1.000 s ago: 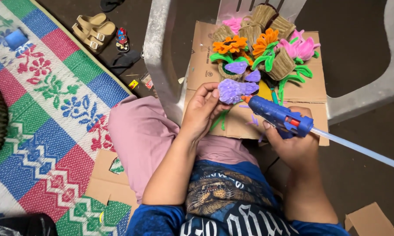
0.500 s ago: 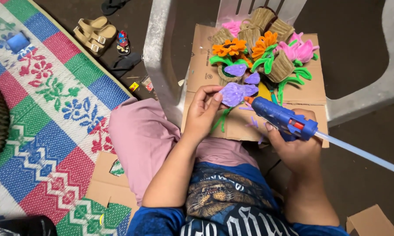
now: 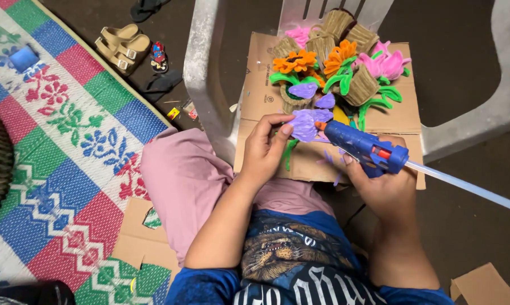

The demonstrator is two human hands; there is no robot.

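Gluing is under way at frame centre: a purple flower (image 3: 308,123) is pinched in the left hand (image 3: 264,148) fingers, with the blue glue gun (image 3: 363,148) gripped by the right hand (image 3: 386,189). Several finished flowers in woven pots (image 3: 361,86) already stand on the cardboard (image 3: 404,116) at upper right.

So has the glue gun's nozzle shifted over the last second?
Yes. The blue glue gun in the right hand has edged up toward the pots, judged against the cardboard sheet; its tip now meets the purple flower.

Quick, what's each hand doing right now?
Left hand: closed, pinching the purple flower.
Right hand: closed around the blue glue gun.
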